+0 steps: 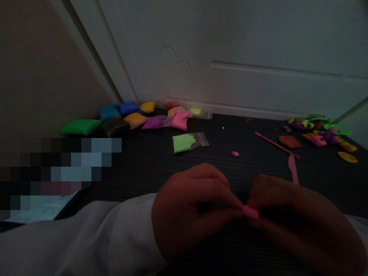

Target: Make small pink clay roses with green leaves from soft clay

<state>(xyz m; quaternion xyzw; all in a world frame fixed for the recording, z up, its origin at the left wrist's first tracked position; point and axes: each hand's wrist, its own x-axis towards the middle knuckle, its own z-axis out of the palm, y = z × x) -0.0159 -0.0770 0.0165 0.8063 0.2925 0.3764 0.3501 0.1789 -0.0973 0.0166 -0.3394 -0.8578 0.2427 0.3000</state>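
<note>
A small lump of bright pink modelling clay (250,212) sits between my two hands, low and right of centre. My left hand (198,207) pinches its left end between thumb and forefinger. From the other side, the fingertips of my right hand (299,218) close on its right end; that hand is in shadow. Beyond the hands lies a tiny pink clay bit (235,154). A pink plastic clay knife (293,168) rests just past my right hand, and a thin pink stick (276,145) lies behind it.
Bags of coloured clay line the back left, among them a green bag (82,126). A light green clay bag (184,143) lies nearer. At right are a brown-red clay piece (289,141) and several colourful clay figures (316,138). A white panel (244,46) stands behind the dark tabletop (138,165).
</note>
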